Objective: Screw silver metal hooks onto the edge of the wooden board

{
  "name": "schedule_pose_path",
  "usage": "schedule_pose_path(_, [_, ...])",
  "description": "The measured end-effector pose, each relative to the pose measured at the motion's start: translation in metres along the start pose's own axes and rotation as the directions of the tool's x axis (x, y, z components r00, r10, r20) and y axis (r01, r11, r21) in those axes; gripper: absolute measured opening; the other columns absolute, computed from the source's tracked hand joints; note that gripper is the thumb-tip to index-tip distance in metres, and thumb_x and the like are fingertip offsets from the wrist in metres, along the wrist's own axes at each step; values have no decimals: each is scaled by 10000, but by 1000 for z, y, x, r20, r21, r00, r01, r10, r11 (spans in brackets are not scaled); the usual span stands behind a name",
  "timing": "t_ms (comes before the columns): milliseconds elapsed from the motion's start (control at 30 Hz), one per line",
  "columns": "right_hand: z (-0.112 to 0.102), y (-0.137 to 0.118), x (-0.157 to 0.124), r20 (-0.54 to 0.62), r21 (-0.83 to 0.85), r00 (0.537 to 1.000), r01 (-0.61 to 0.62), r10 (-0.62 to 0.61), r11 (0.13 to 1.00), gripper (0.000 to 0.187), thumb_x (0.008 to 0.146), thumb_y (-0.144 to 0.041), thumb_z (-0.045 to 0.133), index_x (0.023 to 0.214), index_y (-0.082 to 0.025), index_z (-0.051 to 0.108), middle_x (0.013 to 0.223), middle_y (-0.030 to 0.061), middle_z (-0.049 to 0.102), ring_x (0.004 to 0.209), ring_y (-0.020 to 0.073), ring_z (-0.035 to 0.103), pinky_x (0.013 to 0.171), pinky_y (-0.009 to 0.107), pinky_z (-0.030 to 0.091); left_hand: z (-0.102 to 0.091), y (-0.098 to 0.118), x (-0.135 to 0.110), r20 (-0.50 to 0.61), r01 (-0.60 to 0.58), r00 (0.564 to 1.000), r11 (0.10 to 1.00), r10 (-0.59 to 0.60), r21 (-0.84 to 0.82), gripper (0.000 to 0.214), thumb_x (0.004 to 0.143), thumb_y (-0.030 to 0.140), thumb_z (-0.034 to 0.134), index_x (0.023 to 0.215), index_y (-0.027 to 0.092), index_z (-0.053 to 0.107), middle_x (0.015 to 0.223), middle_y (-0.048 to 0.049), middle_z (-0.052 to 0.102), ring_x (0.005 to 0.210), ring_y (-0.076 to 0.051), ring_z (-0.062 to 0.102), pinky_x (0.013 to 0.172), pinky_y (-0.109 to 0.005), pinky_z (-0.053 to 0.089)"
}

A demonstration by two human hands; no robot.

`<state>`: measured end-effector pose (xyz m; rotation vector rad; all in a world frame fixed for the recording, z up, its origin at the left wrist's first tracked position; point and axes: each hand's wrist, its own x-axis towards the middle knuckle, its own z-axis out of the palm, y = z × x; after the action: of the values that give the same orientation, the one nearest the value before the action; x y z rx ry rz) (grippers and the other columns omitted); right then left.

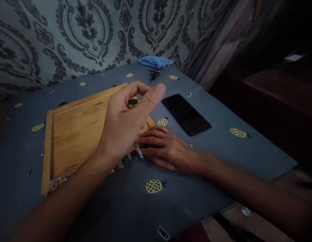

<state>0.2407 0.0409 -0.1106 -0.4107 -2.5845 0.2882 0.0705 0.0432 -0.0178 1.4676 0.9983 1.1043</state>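
A framed wooden board (pixel 77 137) lies on the table, with small metal fittings (pixel 54 185) along its near edge. Raised over its right side is my left hand (pixel 125 117), its fingers curled and the thumb stretched across. Inside that loop shows the end of a black and yellow handle (pixel 132 104); the rest of the tool is hidden. My right hand (pixel 168 148) is low at the board's near right corner, fingers close together and gripping the edge. Beside those fingertips a metal fitting (pixel 138 150) sticks out toward me.
To the right lies a black phone (pixel 186 114) on the blue pineapple-print tablecloth (pixel 196 188). At the back are a blue cloth (pixel 156 62) and a small dark object (pixel 154 74), near the patterned wall (pixel 95 33). The table's right edge borders a dark area.
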Motion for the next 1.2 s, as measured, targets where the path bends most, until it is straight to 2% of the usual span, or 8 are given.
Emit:
schedule_pose_path(67, [0,0,0,-3,-3,1000,1,-1,1000,263,994,-236,520,1186,-180,690,1269,85,714,1221,260,598,1079,485,417,0,3,5,-6,-18,1000,998,17,-54,256,921,341,624,730,222,502,506,94,253,399,-52,205,394,-248,188])
schedule_pose_path(200, [0,0,1,-10,-20,1000,7,-7,1000,245,986,-297,566,1153,-185,706,1274,94,711,1203,264,610,1086,497,408,-4,7,11,185,76,981,995,-62,-69,153,931,247,573,781,217,580,474,91,289,360,-46,242,368,-211,213])
schedule_pose_path(300, [1,0,0,-10,-27,1000,16,-17,1000,297,975,-397,608,1154,-180,705,1275,106,710,1203,272,615,1086,505,405,-8,10,11,238,103,968,988,-74,-113,149,933,223,555,789,207,589,467,93,314,359,-47,244,371,-212,211])
schedule_pose_path(400, [3,1,1,-43,-48,999,23,-25,999,344,974,-464,612,1133,-177,715,1246,100,725,1182,269,632,1070,491,423,-9,10,10,247,108,966,985,-72,-136,148,934,219,557,791,206,590,460,94,322,358,-49,253,377,-214,198])
schedule_pose_path(600, [7,0,4,-123,-95,992,12,-23,995,257,1011,-375,573,1043,-194,753,1159,64,764,1120,239,665,1011,440,474,-8,10,10,201,116,975,990,-98,-81,135,929,228,570,795,229,588,466,97,312,348,-55,272,388,-223,217])
schedule_pose_path(800, [7,-2,4,-123,-98,992,-3,-9,995,251,1012,-362,567,1065,-205,755,1145,77,762,1097,238,660,997,450,486,-8,9,9,224,67,974,992,-41,-107,128,914,233,571,791,224,607,491,93,344,371,-62,265,436,-257,214])
schedule_pose_path(1000, [11,0,1,-133,-73,991,7,-17,997,228,989,-347,612,1076,-182,742,1141,87,752,1105,245,637,988,445,481,-12,10,9,313,77,949,989,-33,-129,133,953,225,542,848,216,624,495,96,277,408,-65,190,455,-270,168])
schedule_pose_path(1200, [7,-2,3,-121,-71,993,6,-15,997,246,1011,-350,570,1071,-182,738,1139,84,757,1097,250,645,978,451,500,-12,8,8,284,72,958,990,-35,-122,114,916,222,565,838,228,647,497,85,340,388,-78,305,447,-263,238])
